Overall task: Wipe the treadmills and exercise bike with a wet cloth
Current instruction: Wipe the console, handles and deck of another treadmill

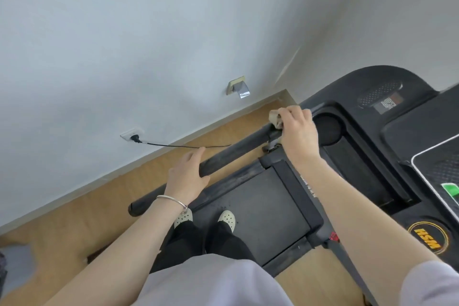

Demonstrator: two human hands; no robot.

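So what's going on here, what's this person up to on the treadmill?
A person stands on the treadmill belt, wiping its handrail. The right hand presses a beige cloth around the rail near the console, while the left hand rests on the same rail further back.

Soft, even daylight, bright on the wall [124,32]; faint shadows, slight motion blur, and wide-angle bending at the edges.
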